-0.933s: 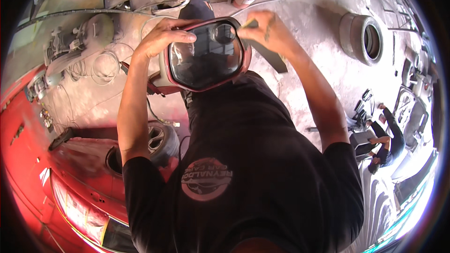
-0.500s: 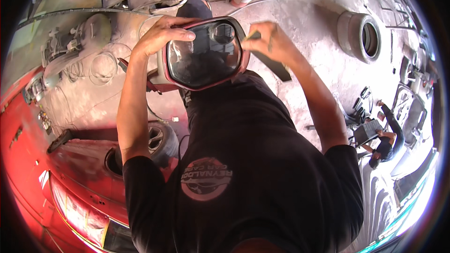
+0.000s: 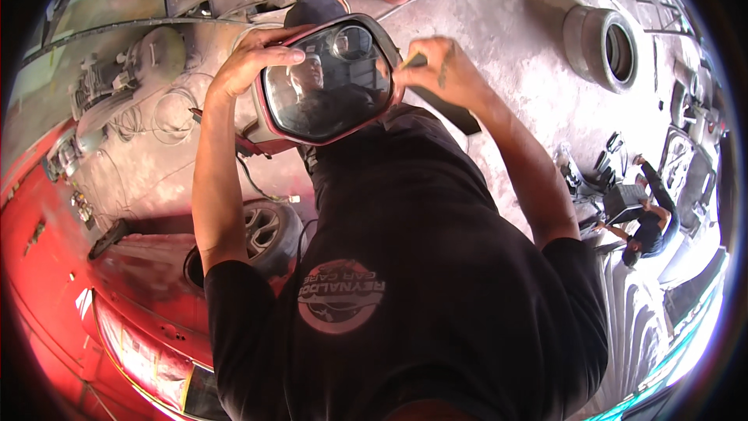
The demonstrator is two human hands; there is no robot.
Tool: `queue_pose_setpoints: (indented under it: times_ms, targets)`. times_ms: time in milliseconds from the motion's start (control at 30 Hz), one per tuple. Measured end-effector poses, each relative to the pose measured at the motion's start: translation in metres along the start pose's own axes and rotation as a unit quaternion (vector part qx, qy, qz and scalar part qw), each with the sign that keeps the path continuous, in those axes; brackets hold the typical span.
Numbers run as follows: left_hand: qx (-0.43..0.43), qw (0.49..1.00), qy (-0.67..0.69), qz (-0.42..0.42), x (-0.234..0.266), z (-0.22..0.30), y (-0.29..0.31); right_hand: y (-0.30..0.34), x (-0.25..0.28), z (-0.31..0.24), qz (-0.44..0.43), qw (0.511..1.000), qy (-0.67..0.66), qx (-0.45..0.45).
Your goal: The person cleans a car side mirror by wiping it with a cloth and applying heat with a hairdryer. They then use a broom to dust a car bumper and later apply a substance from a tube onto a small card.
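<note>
At upper centre of the frame, a person's left hand (image 3: 253,58) grips the edge of a red-framed car side mirror (image 3: 327,82) while the right hand (image 3: 440,70), closed on a thin stick-like tool (image 3: 413,60), steadies its other edge. A red car (image 3: 117,304) fills the lower left; a tyre (image 3: 604,47) lies upper right.

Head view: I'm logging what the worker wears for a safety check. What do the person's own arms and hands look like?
Both forearms are bare, and the left hand and right hand wear no gloves. Short black sleeves of a T-shirt end above the elbows. No watch or wristband shows. The right hand carries a small dark mark on its back; I cannot tell whether it is a tattoo or dirt.
</note>
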State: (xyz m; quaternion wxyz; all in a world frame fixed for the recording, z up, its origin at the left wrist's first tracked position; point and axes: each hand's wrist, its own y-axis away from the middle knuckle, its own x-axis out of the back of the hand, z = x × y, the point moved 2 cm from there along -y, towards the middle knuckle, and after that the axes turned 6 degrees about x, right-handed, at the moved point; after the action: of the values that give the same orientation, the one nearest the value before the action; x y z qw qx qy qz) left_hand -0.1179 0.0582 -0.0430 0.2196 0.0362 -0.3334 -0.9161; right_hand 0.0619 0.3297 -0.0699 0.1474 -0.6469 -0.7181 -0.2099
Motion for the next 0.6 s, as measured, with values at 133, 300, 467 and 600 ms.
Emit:
queue_pose_setpoints:
  times_ms: [133, 300, 467, 600]
  targets:
    - [0.011, 0.999, 0.021, 0.022, 0.002, -0.013, 0.000, -0.012, 0.004, -0.006, 0.023, 0.999, -0.030, 0.001]
    - [0.011, 0.999, 0.042, 0.027, 0.000, -0.007, 0.001, 0.013, -0.008, 0.001, -0.012, 1.000, -0.025, -0.003]
    - [0.003, 0.995, 0.089, 0.048, 0.015, -0.033, -0.003, -0.025, 0.013, -0.008, 0.036, 0.998, -0.021, -0.048]
    - [0.012, 0.992, 0.117, 0.045, 0.017, -0.034, 0.005, 0.001, 0.001, 0.000, 0.013, 0.994, -0.108, 0.021]
